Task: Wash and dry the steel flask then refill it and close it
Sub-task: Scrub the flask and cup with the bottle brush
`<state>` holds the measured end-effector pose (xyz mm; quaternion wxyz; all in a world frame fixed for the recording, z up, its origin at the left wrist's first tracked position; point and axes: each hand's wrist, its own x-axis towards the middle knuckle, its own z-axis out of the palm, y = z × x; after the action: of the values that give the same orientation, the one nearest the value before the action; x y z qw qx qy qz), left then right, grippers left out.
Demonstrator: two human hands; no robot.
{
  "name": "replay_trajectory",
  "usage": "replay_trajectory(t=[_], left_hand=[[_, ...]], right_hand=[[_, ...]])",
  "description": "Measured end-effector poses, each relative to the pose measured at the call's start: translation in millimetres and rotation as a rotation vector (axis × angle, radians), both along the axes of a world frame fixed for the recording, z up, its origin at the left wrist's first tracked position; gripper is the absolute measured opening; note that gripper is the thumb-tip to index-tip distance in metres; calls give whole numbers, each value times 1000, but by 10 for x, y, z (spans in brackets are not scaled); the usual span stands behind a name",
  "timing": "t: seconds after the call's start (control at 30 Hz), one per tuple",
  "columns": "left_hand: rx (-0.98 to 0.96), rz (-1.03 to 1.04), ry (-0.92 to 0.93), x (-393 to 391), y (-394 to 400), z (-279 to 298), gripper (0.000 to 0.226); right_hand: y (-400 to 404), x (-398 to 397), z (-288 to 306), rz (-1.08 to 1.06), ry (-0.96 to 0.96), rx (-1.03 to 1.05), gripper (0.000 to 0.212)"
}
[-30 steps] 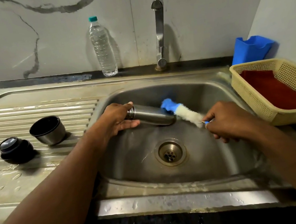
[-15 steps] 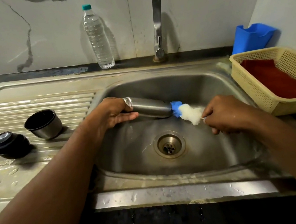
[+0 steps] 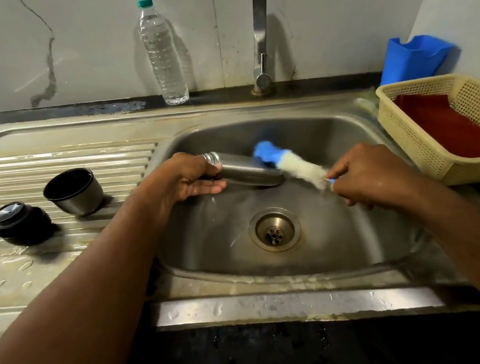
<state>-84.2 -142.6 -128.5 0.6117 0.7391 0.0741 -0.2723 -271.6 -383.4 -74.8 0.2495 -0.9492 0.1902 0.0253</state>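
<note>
The steel flask (image 3: 246,172) lies almost level over the sink basin (image 3: 318,251), with its threaded neck toward the left. My left hand (image 3: 185,178) grips it at the neck end. My right hand (image 3: 366,177) pinches the handle of a bottle brush (image 3: 286,163). The brush's blue sponge tip and white bristles rest across the flask's base end. On the ribbed drainboard at the left stand the flask's steel cup lid (image 3: 73,192) and its black stopper (image 3: 21,221).
A clear plastic water bottle (image 3: 162,51) with a teal cap stands against the back wall, left of the tap (image 3: 258,29). A cream basket (image 3: 451,129) holding a red cloth sits right of the sink, with a blue container (image 3: 414,56) behind it. Water drops lie on the drainboard.
The brush has slid back out along the flask's outside, so more of its white bristles show between the flask's base and my right hand. My left hand keeps its hold.
</note>
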Motion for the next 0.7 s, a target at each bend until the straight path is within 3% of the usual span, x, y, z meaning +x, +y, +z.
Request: replay_trajectory(t=[0.07, 0.2, 0.4, 0.53, 0.57, 0.7], left_hand=[[14, -5, -5, -2, 4, 7, 26], [77, -20, -3, -1, -13, -3, 19], [103, -15, -24, 9, -16, -14, 33], [105, 12, -35, 2, -23, -2, 31], [103, 5, -36, 2, -23, -2, 32], [51, 23, -37, -23, -34, 15, 37]], right_hand=[[-17, 4, -11, -3, -7, -39, 24], [90, -18, 5, 133, -57, 346, 24], [-61, 13, -27, -15, -25, -28, 21], [38, 5, -24, 96, -46, 299, 23], [44, 13, -23, 88, -39, 301, 23], [-46, 16, -15, -24, 15, -37, 23]])
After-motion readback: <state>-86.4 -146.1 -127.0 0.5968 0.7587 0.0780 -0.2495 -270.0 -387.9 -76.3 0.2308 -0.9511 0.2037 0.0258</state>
